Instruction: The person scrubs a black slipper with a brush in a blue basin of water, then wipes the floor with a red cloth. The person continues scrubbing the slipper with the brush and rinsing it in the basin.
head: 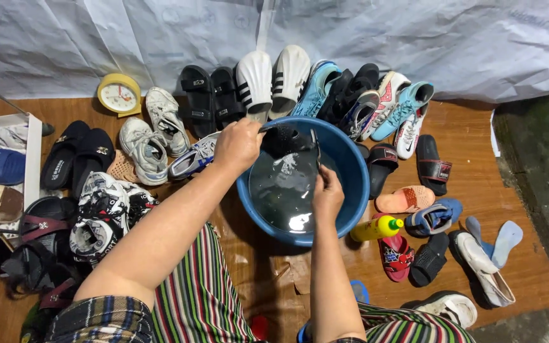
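Both forearms reach to twelve o'clock: left hand [239, 143] and right hand [327, 194] clasp a black shoe [290, 141] over the blue basin [351, 166], with shoes crowding its rim.

We cannot see the fingers of the left hand [239, 143], which curl out of sight around the black shoe [287, 143], and the right hand [327, 192] covers the shoe's near edge. Water in the blue basin [351, 184] blurs the shoe's lower part. The bottom edge cuts off a white sneaker [447, 308], and the left edge cuts a white box [32, 149] of folded things
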